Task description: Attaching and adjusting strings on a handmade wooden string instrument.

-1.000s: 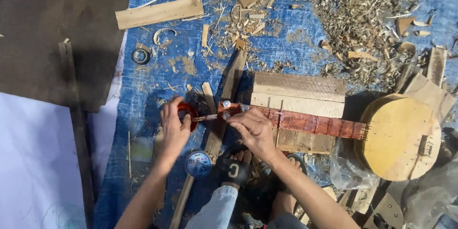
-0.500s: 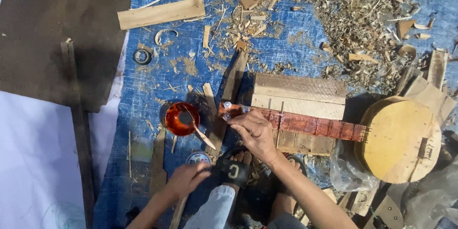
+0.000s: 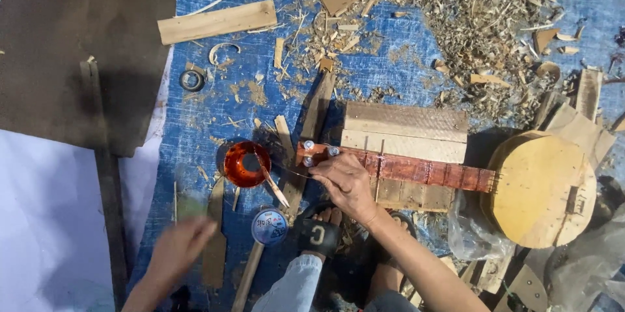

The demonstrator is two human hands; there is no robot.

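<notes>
Head view: the right hand (image 3: 348,185) is resting on the head end of a handmade stringed instrument's neck (image 3: 416,170), its fingers (image 3: 323,170) curling together over the red-stained wood just beside three pale tuning pegs (image 3: 317,152); the neck is lying across a wooden block (image 3: 403,131) on the blue tarp (image 3: 215,117), and is running out to a round, unstained wooden body (image 3: 537,188) at the far right. Judging from its build, the instrument is looking stiff and fairly light, with the stained neck possibly wet and slick; the bare body or the neck's underside is seeming the safer place to grip, while the pegs and a thin string are looking fragile. The left hand (image 3: 177,247) is hovering blurred near the bottom left, and I cannot tell whether its fingers are apart or closed; it is nearest to a small red bowl of stain (image 3: 246,163) holding a stick (image 3: 270,182), and a round tin lid (image 3: 269,226); wood shavings (image 3: 469,0) are lying heaped beyond.
</notes>
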